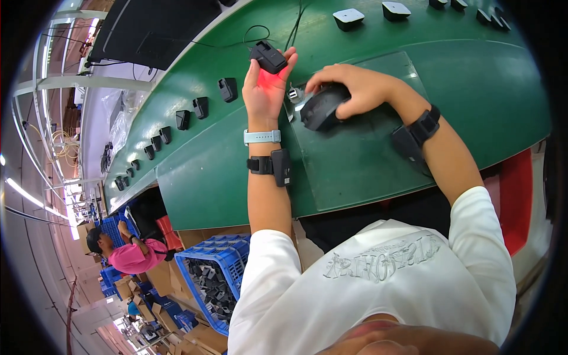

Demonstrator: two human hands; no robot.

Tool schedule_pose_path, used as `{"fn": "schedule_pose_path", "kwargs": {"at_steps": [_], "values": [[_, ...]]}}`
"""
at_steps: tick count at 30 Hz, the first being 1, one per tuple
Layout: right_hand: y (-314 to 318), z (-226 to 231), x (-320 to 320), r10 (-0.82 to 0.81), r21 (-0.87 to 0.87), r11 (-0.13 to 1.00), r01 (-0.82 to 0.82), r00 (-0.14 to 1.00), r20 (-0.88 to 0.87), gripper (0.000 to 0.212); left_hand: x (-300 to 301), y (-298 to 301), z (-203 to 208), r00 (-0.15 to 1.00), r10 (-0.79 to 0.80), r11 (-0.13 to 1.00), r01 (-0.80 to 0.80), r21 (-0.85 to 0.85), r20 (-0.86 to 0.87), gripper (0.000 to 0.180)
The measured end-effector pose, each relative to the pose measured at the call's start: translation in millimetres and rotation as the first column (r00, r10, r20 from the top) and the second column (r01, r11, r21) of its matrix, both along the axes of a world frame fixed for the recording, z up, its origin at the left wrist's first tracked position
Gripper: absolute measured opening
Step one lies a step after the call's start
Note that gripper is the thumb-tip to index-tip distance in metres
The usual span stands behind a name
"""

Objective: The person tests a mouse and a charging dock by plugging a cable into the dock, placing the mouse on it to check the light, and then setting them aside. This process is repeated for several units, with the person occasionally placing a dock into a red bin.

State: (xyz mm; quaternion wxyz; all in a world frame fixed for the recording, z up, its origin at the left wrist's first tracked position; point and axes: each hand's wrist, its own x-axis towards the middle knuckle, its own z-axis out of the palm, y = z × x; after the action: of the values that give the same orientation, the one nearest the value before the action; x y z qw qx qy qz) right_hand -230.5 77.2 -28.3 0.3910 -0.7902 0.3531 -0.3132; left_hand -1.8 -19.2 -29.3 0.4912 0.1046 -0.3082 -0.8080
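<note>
My left hand holds a small black plastic housing between thumb and fingers, palm turned up. A red glow lies on the palm just below the housing. My right hand is closed over a larger, rounded black plastic piece, its edges softened by motion; its exact kind I cannot make out. That piece is over the left part of a clear sheet on the green bench. Between the two hands sits a small white-and-metal connector block.
Similar black housings line the green bench leftward. White-topped black units stand at the far right, and thin cables cross the far side. Below left, a blue crate holds many black parts. A person in pink works beyond.
</note>
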Motion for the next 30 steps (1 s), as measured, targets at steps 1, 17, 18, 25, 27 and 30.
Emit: {"fn": "schedule_pose_path", "kwargs": {"at_steps": [1,17,18,25,27,30], "values": [[-3,0,-1,-0.006,0.115,0.993,-0.009,0.991,0.133,0.077,-1,1,1,1.0,0.0,1.0,0.0,0.001,-0.001,0.042],[-17,-7,-1,-0.432,0.276,0.902,0.333,0.656,0.619,0.065,-21,25,5,0.742,0.422,0.835,-0.095,-0.541,0.521,0.057],[-15,-6,0,-0.427,0.281,0.904,0.322,0.655,0.623,0.066,-21,25,6,0.743,0.421,0.835,-0.093,-0.542,0.52,0.057],[-5,-5,7,-0.409,-0.075,0.862,0.501,0.775,0.481,0.068,-6,19,0,0.724,0.212,0.904,0.11,-0.414,0.656,0.057],[0,0,11,-0.441,-0.159,0.824,0.544,0.792,0.423,0.068,-6,18,-1,0.715,0.169,0.918,0.136,-0.372,0.678,0.058],[4,3,11,-0.48,-0.295,0.756,0.584,0.801,0.358,0.069,-7,14,-5,0.702,0.212,0.896,0.138,-0.422,0.68,0.058]]}}
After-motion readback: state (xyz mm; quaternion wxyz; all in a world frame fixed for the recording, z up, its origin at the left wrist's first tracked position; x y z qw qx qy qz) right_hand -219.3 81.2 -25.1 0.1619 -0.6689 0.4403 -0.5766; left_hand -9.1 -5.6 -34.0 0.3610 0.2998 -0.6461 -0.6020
